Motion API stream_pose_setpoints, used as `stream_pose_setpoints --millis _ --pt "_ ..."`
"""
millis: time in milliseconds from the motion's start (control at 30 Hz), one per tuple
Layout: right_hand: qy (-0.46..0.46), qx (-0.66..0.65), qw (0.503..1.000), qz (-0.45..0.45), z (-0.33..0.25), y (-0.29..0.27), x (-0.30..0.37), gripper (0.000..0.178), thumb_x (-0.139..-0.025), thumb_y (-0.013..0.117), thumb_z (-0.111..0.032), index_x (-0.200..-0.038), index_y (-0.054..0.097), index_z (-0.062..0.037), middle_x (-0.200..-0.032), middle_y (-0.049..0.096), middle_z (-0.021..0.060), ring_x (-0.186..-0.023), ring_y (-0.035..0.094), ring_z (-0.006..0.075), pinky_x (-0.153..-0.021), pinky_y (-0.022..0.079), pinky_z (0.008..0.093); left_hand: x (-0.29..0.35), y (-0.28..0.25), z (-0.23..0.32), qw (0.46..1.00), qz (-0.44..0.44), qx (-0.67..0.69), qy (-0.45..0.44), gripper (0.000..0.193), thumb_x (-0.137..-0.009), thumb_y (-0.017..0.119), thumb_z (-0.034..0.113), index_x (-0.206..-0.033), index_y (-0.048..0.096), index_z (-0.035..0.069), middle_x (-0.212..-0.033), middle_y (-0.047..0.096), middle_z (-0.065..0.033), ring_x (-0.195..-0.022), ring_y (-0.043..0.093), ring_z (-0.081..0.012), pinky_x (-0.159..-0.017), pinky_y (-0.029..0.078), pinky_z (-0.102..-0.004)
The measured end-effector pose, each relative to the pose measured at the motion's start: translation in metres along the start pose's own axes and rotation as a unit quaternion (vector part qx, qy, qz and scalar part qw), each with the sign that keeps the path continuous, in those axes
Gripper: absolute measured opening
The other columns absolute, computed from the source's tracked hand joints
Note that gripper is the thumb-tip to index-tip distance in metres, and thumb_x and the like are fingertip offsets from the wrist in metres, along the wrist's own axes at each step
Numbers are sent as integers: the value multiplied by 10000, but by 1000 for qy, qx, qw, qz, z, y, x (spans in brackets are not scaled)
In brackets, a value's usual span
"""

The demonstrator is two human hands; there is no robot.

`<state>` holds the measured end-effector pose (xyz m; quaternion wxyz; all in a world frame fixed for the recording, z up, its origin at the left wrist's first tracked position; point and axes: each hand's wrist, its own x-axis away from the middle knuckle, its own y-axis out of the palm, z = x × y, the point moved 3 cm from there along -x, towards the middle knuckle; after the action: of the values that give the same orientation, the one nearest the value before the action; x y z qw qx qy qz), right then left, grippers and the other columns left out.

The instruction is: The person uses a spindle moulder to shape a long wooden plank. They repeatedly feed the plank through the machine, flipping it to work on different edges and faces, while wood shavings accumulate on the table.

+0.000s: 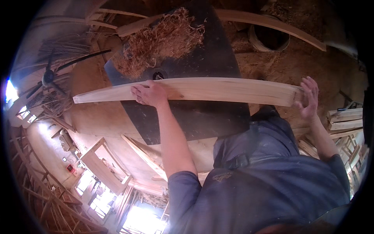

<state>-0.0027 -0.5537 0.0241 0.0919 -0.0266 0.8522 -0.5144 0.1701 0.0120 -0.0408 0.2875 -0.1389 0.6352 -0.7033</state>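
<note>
A long pale wooden board [218, 89], slightly bowed in this view, lies across a dark metal machine table [202, 117], and both its ends reach past the table. My left hand [151, 94] is closed over the board left of its middle, fingers bent across its face. At the board's right end is my right hand [309, 100], its fingers stretched and apart, the thumb and palm side against the end. Just beyond the board, near my left hand, a round fitting [159, 74] sits in the tabletop.
Curly wood shavings [163, 41] heap on the table's far part. Beyond it lie a curved plank [269, 24] and a round bucket [269, 39]. A black-bladed fan [48, 78] stands at left. Stacked timber [346, 120] is at right, and a wooden frame [105, 165] at lower left.
</note>
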Motion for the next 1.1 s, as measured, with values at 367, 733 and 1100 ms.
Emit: stream_pose_setpoints --millis 367,733,1100 --pt "-126 -28 988 -80 -84 54 -69 731 -625 824 -216 -1298 604 -35 -1365 604 161 -1340 517 381 -1151 357 527 -96 8 -77 1000 0 7 -25 665 -943 489 377 -1450 461 -52 -1587 350 -209 -1484 280 -369 -1217 190 -480" --pt "-147 -67 984 -73 -163 114 -144 739 -521 857 -137 -1225 651 -40 -1333 630 168 -1293 572 358 -1113 422 498 -190 31 -218 993 -18 -78 -85 826 -942 644 375 -1495 278 -117 -1576 302 -287 -1448 348 -364 -1205 279 -441" --pt "-209 -69 970 -102 -211 150 -203 708 -565 836 -141 -1237 644 -30 -1320 635 179 -1254 599 377 -1079 461 502 -186 6 -245 702 -54 587 -399 663 -1051 406 529 -1500 405 40 -1515 460 -131 -1368 458 -337 -1133 397 -510"
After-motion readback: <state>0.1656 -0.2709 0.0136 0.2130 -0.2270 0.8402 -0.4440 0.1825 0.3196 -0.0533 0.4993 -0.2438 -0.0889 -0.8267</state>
